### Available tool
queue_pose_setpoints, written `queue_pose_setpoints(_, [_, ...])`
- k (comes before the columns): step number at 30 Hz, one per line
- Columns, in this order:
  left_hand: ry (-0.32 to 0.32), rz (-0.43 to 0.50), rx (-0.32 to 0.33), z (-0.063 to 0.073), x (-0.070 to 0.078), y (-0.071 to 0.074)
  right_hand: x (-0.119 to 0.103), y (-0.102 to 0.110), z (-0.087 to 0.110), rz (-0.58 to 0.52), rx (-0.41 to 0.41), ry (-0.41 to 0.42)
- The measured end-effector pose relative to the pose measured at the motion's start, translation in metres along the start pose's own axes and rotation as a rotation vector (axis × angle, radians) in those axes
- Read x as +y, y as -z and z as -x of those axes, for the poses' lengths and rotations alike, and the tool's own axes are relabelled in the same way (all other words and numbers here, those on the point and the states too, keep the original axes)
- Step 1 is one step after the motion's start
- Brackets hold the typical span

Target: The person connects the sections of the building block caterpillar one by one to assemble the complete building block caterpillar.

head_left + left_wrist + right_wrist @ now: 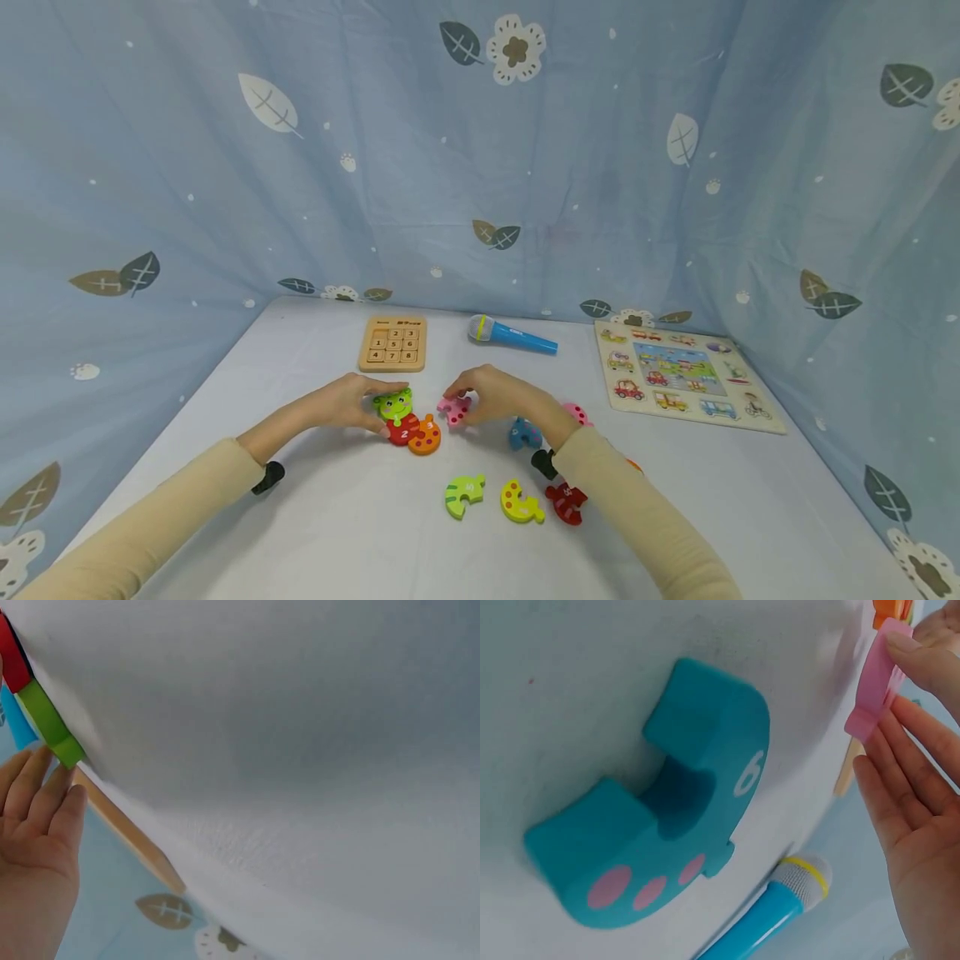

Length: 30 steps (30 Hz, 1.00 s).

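Observation:
My left hand [347, 402] grips the joined caterpillar puzzle pieces, fingers at the green smiling head [395, 404] and thumb by the red piece [403, 430] numbered 2. An orange piece [425, 436] numbered 3 adjoins the red one. My right hand [487, 395] pinches a pink puzzle piece [453, 409] with dark pink dots, just right of the orange piece. In the right wrist view, the thumb lies on the face of the pink piece [874, 682]. Close in that view is a blue-green piece [727, 742] numbered 6, with pink dots, lying on the table.
Nearer me lie light green [463, 496], yellow [520, 503] and dark red [566, 502] pieces. Another pink piece [576, 413] is partly behind my right forearm. At the back are a wooden number puzzle [392, 344], a blue toy microphone [517, 336] and a vehicle picture board [682, 375].

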State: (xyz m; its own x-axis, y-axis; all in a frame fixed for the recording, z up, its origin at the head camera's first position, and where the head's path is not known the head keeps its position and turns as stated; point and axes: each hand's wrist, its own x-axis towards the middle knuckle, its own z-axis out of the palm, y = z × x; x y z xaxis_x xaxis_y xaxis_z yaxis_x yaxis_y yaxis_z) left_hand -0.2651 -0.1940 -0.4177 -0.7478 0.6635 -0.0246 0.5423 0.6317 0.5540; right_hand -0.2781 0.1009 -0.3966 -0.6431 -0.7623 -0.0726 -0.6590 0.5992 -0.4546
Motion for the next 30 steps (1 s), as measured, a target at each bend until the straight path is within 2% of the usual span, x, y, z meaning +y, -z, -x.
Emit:
queue_pose_setpoints(12, [-0.060, 0.059, -0.081, -0.007, -0.005, 0.005, -0.009, -0.001, -0.010, 0.052, -0.054, 0.027])
queue_pose_setpoints(18, [-0.055, 0.095, -0.121, -0.009, -0.005, 0.007, -0.014, -0.001, -0.010, 0.069, -0.070, 0.054])
queue_pose_setpoints(30, [-0.061, 0.103, -0.146, -0.012, -0.005, 0.007, -0.022, -0.001, -0.014, 0.127, -0.104, 0.077])
